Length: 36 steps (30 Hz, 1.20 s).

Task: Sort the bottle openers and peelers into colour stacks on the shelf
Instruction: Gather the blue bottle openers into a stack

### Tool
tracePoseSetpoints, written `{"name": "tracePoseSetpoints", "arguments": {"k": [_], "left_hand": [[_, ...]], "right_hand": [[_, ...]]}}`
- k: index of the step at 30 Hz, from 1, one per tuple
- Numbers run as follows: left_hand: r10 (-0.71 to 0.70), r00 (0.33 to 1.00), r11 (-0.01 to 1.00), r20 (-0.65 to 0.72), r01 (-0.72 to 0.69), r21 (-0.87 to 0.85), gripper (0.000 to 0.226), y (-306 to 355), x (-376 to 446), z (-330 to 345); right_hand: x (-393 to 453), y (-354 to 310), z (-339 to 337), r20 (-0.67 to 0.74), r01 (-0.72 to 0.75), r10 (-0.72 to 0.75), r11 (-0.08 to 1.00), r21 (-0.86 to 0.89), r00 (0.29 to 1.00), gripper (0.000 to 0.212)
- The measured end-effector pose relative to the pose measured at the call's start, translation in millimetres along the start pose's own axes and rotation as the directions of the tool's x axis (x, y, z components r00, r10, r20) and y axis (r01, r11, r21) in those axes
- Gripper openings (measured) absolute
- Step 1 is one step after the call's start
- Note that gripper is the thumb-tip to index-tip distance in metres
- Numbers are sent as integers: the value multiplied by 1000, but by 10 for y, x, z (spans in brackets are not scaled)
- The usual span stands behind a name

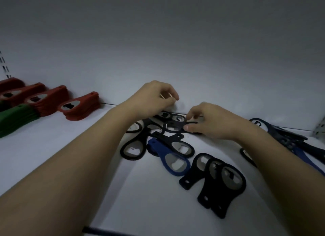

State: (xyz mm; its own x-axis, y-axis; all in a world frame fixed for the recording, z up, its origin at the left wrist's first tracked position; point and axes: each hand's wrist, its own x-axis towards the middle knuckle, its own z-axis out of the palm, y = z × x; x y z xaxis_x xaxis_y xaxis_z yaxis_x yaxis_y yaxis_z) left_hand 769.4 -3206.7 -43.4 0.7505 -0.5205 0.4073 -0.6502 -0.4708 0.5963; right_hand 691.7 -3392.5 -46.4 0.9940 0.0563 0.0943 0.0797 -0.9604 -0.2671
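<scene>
1. Dark bottle opener (175, 125), at the back of the white shelf (52, 147), lying on top of the loose black pile. The right hand (209, 123) is pinching its narrow end between thumb and curled fingers. Colour reads black or very dark navy; the dim light is making that hard to tell, so it risks going to the wrong stack.

2. Left hand (154, 96), hovering just above and behind the pile with fingers curled. Something thin and pale is showing at its fingertips, but I cannot tell what it is or whether it is actually being gripped.

3. Loose black openers (133, 150), overlapping under and around the pinched one. Lifting it is likely to drag a neighbour along or scatter the heap.

4. Blue opener (173, 162), lying amongst the black ones and touching them; easily swept up with the wrong colour.

5. Three black openers (216, 181), fanned in a short overlapping row nearer the person, between the forearms; a forearm could be nudging them on withdrawal.

6. Dark blue items (284, 137), heaped at the right; peelers or openers, unclear.

7. Red opener stacks (79, 106) and a green stack (15, 118), leaning at the left, well apart from the hands.
</scene>
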Motion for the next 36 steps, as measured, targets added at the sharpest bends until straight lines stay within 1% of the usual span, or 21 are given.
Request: {"name": "tracePoseSetpoints", "arguments": {"k": [1, 2, 3, 5, 6, 8, 9, 11, 13, 15, 17, 19, 20, 23, 25, 26, 28, 30, 32, 34, 36], "left_hand": [[-8, 1000, 1000, -5, 8, 5, 13, -3, -8, -14], [-14, 1000, 1000, -23, 14, 3, 14, -10, -15, -31], [-17, 999, 1000, -46, 17, 0, 14, -15, -21, -50], [-12, 996, 1000, -92, 10, -25, 16, -12, -45, -73], [-13, 994, 999, -111, 8, -47, 17, -5, -56, -82], [-26, 989, 994, -142, 11, -108, 19, 17, -79, -87], [-35, 987, 990, -155, 13, -141, 19, 24, -88, -82], [-45, 984, 980, -172, 10, -199, 21, 45, -106, -67], [-42, 983, 966, -180, -6, -259, 20, 87, -121, -58], [-54, 982, 939, -183, -12, -345, 18, 137, -138, -60], [-92, 980, 901, -178, 6, -434, 18, 180, -144, -71], [-139, 982, 851, -132, 50, -523, 17, 225, -158, -75], [-153, 985, 819, -80, 81, -568, 21, 264, -172, -69], [-108, 973, 744, 203, 214, -633, 50, 432, -239, -2], [-27, 938, 709, 346, 262, -655, 60, 565, -281, 91], [4, 933, 710, 361, 252, -658, 59, 614, -290, 150], [11, 958, 739, 287, 185, -648, 46, 685, -283, 270], [-28, 982, 747, 185, 144, -649, 31, 750, -250, 332], [-54, 990, 732, 134, 130, -669, 23, 859, -189, 348], [-55, 993, 726, 103, 111, -679, 18, 1028, -99, 387], [-62, 997, 729, 53, 81, -680, 18, 1205, 7, 502]], "right_hand": [[-39, -46, -34, -67, 23, -25, 999, -42, 997, 31], [-96, -117, -73, -128, 67, -69, 998, -16, 989, 26], [-159, -199, -103, -153, 123, -111, 990, 70, 982, 21], [-294, -419, -111, -74, 202, -188, 941, 271, 979, 19], [-343, -527, -77, 5, 199, -210, 933, 300, 978, 22], [-377, -672, 38, 126, 185, -215, 960, 212, 969, 30], [-370, -715, 89, 144, 188, -209, 971, 145, 967, 32], [-347, -740, 117, 132, 181, -192, 979, 92, 973, 30], [-335, -695, 85, 123, 153, -168, 981, 119, 978, 23], [-341, -628, 26, 124, 101, -136, 962, 254, 983, 20], [-359, -558, -73, 85, 44, -94, 884, 466, 992, 19], [-369, -478, -207, -13, 32, -30, 761, 648, 999, 20], [-375, -441, -283, -75, 44, 14, 698, 715, 997, 21], [-360, -313, -422, -213, 123, 115, 524, 843, 970, 24], [-324, -249, -423, -248, 150, 150, 476, 866, 957, 24], [-307, -229, -411, -265, 163, 160, 469, 868, 951, 21], [-286, -191, -399, -329, 210, 171, 491, 846, 929, 14], [-299, -109, -456, -429, 249, 167, 609, 753, 888, 12], [-367, 51, -585, -472, 216, 178, 716, 664, 863, 16], [-471, 310, -748, -381, 127, 165, 763, 634, 910, 16], [-608, 576, -892, -157, -2, 117, 809, 588, 981, 22]]}}
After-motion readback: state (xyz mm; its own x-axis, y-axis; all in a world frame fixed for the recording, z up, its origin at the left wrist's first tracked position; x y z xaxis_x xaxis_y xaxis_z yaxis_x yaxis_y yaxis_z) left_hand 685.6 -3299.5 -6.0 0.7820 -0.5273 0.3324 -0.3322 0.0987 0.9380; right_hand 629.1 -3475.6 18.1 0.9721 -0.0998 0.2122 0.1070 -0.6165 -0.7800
